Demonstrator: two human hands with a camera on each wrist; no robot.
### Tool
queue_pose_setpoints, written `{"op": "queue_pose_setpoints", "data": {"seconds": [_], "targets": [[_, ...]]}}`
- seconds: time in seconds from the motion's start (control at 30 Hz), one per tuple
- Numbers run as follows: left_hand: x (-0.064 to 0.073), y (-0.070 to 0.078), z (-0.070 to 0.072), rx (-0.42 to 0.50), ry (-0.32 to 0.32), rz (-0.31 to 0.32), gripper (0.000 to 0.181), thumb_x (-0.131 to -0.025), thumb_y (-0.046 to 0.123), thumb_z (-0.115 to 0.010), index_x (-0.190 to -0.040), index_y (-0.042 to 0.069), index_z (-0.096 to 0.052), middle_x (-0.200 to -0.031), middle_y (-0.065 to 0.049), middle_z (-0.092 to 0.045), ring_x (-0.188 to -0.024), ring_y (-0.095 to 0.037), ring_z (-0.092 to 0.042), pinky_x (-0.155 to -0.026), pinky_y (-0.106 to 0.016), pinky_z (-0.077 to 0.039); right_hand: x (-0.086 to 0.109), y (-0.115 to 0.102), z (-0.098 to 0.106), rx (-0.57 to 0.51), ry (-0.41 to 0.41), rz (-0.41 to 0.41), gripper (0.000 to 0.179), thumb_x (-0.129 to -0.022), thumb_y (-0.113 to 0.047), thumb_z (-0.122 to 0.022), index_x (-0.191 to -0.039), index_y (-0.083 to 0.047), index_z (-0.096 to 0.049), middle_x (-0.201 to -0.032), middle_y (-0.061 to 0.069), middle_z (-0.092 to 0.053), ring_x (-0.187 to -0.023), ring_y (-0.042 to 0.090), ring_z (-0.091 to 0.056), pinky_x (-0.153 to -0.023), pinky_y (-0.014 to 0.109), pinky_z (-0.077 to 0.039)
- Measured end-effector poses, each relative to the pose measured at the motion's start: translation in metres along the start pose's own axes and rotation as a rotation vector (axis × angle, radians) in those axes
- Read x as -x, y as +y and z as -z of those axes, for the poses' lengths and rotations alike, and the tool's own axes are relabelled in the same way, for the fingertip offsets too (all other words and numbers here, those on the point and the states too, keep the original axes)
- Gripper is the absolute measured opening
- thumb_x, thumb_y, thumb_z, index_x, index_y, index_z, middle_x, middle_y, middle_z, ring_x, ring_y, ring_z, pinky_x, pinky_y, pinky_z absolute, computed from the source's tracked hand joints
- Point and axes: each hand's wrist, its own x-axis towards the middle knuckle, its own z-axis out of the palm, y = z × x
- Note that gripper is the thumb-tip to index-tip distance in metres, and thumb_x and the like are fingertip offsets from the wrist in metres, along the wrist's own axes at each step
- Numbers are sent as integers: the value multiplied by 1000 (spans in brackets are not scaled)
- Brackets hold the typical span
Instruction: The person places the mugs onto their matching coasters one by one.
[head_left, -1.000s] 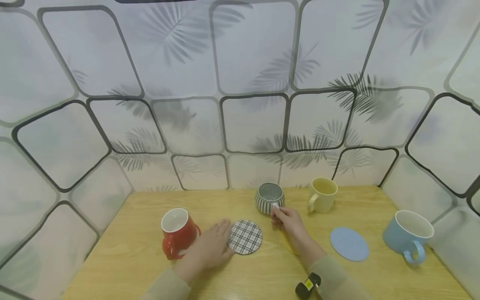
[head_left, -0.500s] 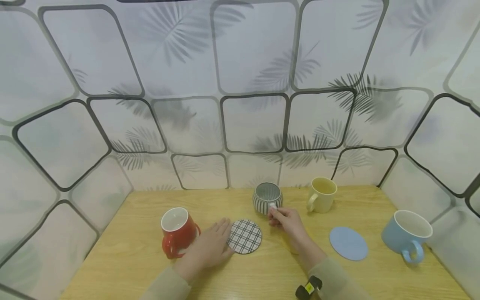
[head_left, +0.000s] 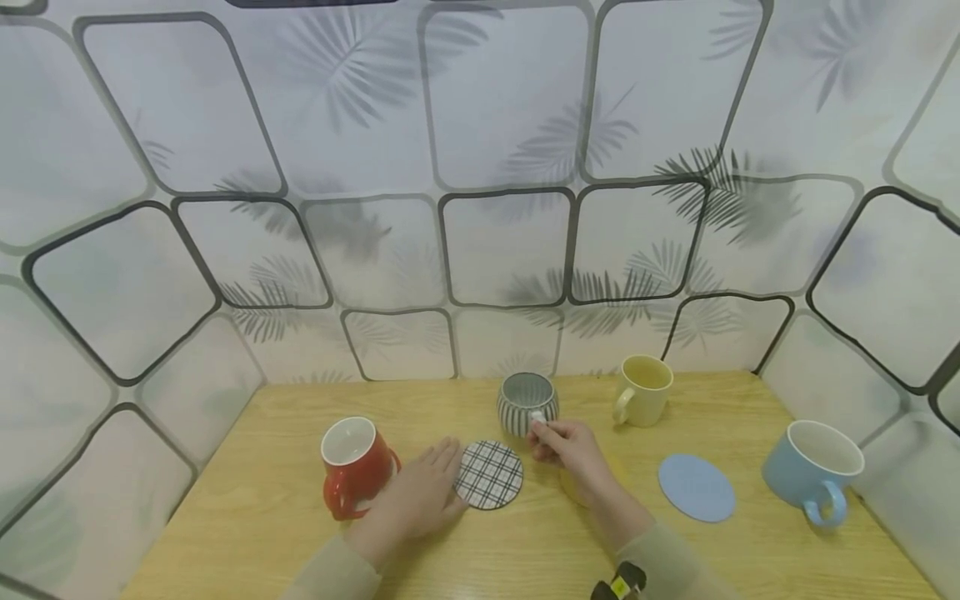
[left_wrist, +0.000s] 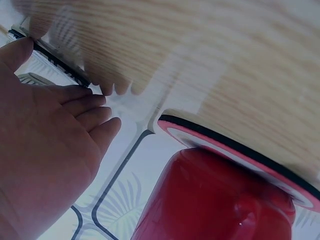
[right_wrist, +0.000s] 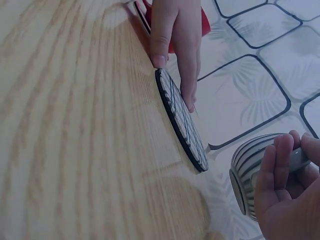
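Note:
A grey-and-white striped cup [head_left: 519, 414] stands at the back middle. My right hand [head_left: 576, 454] pinches its handle between thumb and fingers, and the right wrist view shows the fingers bent at the cup [right_wrist: 250, 160]. My left hand [head_left: 420, 492] lies with straight fingers beside a round black-and-white checked coaster [head_left: 489, 475]; thumb and fingertips are right at the coaster's edge in the left wrist view. A red mug [head_left: 356, 467] sits on a red-and-white coaster [left_wrist: 235, 152], just left of my left hand. Partly hidden under my right forearm is a yellow coaster [head_left: 573, 487].
A yellow mug [head_left: 643, 396] stands at the back right of the wooden table [head_left: 517, 558]. Farther right lie a blue coaster [head_left: 697, 487] and a blue mug [head_left: 810, 471], close to the right wall. Patterned cloth walls [head_left: 506, 250] enclose the back and sides.
My right hand has shifted left with the striped cup, and lately a little toward me, bringing it closer to the checked coaster. The left hand has stayed in place.

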Motion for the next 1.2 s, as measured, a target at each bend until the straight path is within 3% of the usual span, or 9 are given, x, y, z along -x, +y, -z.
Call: {"op": "queue_pose_setpoints", "data": {"seconds": [0.2,0.57,0.83,1.2], "targets": [[0,0,-1,0,8,-3,76,-103,47,-59,-160,-1,-42,-170,-17,-39,-160,-33,-37,-132,-47,-35,4,3,-6,-20,33,1,27,-107,-12,-64,-86,-1,-78,-79,-7,-72,-64,3,-62,-69,17,-60],[0,-1,-4,3,14,4,76,-104,48,-57,-160,-1,-42,-170,-18,-39,-160,-34,-37,-132,-47,-35,11,10,-20,5,144,33,23,-103,-6,-66,-90,11,-75,-78,-4,-70,-65,6,-56,-65,17,-56],[1,1,0,-10,24,-4,76,-103,47,-59,-159,-3,-44,-168,-19,-42,-158,-34,-40,-131,-47,-37,20,10,-29,8,114,65,26,-103,-7,-67,-93,16,-72,-76,0,-70,-69,10,-58,-68,20,-55],[0,0,-3,0,26,5,77,-103,48,-58,-159,-2,-43,-169,-19,-41,-159,-34,-39,-131,-48,-35,33,9,-45,-22,92,92,26,-101,-4,-69,-93,20,-70,-75,-3,-71,-62,7,-57,-63,17,-53]]}}
